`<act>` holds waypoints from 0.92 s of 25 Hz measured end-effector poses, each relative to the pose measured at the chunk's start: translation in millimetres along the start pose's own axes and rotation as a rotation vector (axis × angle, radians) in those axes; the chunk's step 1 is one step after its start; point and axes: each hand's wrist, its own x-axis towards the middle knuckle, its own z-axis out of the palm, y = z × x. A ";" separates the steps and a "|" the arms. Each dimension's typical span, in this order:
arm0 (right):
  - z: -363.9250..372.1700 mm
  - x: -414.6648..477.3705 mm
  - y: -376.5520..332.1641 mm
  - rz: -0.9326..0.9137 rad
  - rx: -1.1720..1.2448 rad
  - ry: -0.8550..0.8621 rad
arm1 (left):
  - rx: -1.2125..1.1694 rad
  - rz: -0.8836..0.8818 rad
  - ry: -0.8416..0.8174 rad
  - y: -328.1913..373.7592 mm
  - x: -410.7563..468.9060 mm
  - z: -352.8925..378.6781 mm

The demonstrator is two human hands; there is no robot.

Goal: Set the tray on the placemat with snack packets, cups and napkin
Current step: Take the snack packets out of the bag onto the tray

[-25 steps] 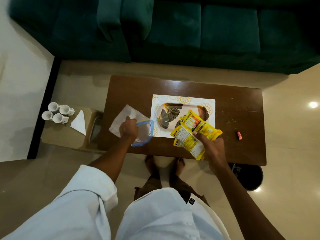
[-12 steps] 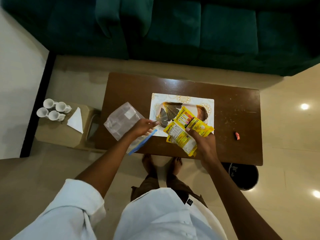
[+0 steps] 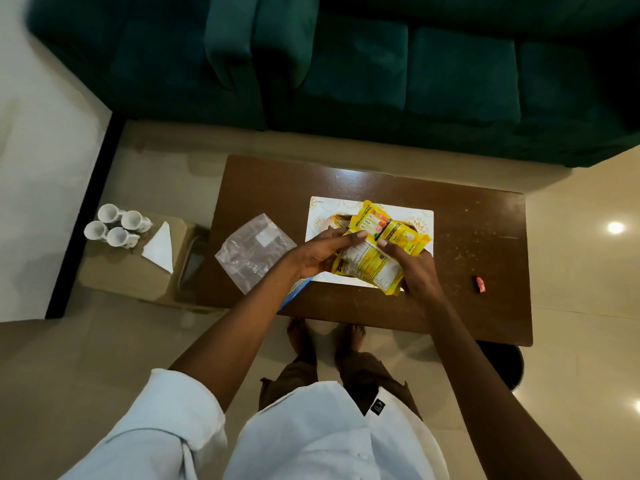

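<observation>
Both hands hold yellow snack packets (image 3: 384,247) above the white placemat (image 3: 424,218) on the brown coffee table (image 3: 467,306). My left hand (image 3: 320,254) grips the packets' left edge and my right hand (image 3: 414,268) grips their right side. The tray (image 3: 331,221) lies on the placemat, mostly hidden beneath the packets. A clear plastic zip bag (image 3: 254,251) lies flat on the table to the left. Several white cups (image 3: 116,225) and a folded white napkin (image 3: 160,249) sit on a cardboard box (image 3: 121,275) left of the table.
A small red wrapper (image 3: 480,284) lies near the table's right end. A green sofa (image 3: 381,71) stands behind the table. A dark bin (image 3: 502,362) sits on the floor under the table's near right corner. My bare feet are at the table's front edge.
My left hand let go of the plastic zip bag, which now lies flat on the table, and moved right onto the snack packets held by my right hand.
</observation>
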 end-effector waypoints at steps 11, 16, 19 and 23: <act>-46.8 70.6 37.1 0.077 -0.695 0.326 | 0.552 0.070 0.292 -73.9 64.5 77.7; -39.5 108.4 46.3 -0.020 -0.744 0.245 | 0.428 0.140 0.397 -70.9 136.4 59.9; -29.6 132.4 67.8 -0.116 -0.714 0.163 | 0.329 0.132 0.581 -72.9 177.8 32.5; -21.4 174.5 107.7 -0.169 -0.684 0.046 | 0.033 0.062 0.768 -82.0 216.8 -18.1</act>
